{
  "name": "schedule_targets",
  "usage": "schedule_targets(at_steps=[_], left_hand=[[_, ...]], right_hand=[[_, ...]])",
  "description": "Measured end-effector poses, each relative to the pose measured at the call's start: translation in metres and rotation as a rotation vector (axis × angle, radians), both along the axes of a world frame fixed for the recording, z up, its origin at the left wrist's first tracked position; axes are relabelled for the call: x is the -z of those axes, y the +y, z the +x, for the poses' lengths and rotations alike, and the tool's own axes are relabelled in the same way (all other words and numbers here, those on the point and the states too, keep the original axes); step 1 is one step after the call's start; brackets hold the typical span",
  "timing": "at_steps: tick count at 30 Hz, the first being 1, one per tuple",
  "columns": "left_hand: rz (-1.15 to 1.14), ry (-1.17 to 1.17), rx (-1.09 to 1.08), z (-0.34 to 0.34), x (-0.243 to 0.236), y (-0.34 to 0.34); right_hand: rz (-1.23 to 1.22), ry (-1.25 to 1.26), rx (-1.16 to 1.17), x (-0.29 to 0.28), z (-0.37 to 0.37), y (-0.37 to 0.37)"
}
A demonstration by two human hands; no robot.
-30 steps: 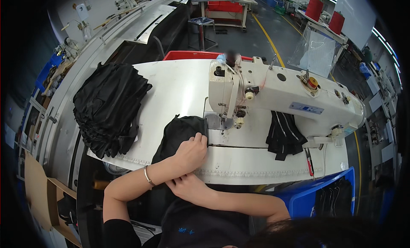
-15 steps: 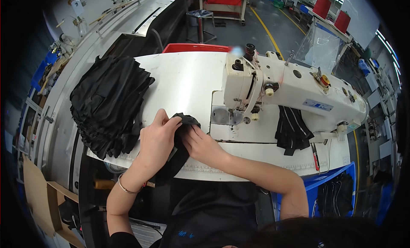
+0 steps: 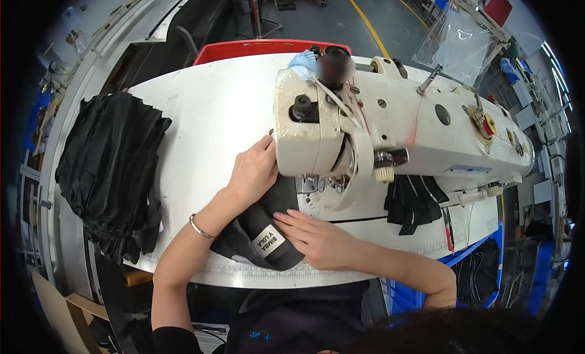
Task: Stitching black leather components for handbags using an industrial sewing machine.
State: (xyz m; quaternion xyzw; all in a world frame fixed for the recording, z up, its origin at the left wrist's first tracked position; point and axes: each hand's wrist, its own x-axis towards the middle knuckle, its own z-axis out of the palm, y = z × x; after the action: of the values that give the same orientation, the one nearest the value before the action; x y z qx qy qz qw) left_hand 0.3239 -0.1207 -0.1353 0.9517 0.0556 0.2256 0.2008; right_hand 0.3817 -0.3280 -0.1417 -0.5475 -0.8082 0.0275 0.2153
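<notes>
A dark strip of black fabric (image 3: 278, 198) lies on the table with its far end at the head of a white sewing machine (image 3: 311, 131). Near its front end it carries a pale label (image 3: 268, 240) with dark print. My left hand (image 3: 251, 174) is curled closed at the fabric's far left edge, beside the machine head, which hides its fingertips. Flat on the near right part of the fabric rests my right hand (image 3: 314, 238), its fingers stretched out below the needle area. Part of the fabric bunches under my left forearm.
A tall stack of black fabric pieces (image 3: 109, 171) stands on the left of the white table (image 3: 201, 110). Black zippered strips (image 3: 414, 201) and a red-handled tool (image 3: 450, 232) lie to the right. A red bin (image 3: 213, 51) sits behind, a blue crate (image 3: 411, 298) below right.
Both hands had been lifting and folding the fabric left of the machine. Now it lies flat near the needle, its label showing, and my right hand has moved down and flattened. My view has shifted closer.
</notes>
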Motion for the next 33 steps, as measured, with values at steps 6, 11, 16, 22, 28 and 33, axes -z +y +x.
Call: schedule_targets(at_steps=[6,11,16,22,28,33], left_hand=[[-0.037,-0.039,0.209,0.047,0.001,0.018],[-0.075,0.014,0.235,0.053,0.003,0.023],[-0.099,0.036,0.234,0.052,-0.005,0.025],[-0.144,0.075,0.217,0.052,-0.014,0.027],[-0.294,0.110,0.116,0.041,-0.041,0.037],[-0.561,0.077,-0.022,-0.002,-0.071,0.049]], right_hand=[[0.005,-0.126,0.099,0.011,0.019,0.008],[0.165,-0.384,0.171,0.034,0.018,0.005],[-0.068,0.123,0.231,0.041,0.015,0.008],[0.181,0.060,0.198,0.029,0.021,0.017],[0.077,0.143,0.157,-0.004,0.017,-0.008],[0.137,-0.166,0.833,-0.040,0.069,-0.054]])
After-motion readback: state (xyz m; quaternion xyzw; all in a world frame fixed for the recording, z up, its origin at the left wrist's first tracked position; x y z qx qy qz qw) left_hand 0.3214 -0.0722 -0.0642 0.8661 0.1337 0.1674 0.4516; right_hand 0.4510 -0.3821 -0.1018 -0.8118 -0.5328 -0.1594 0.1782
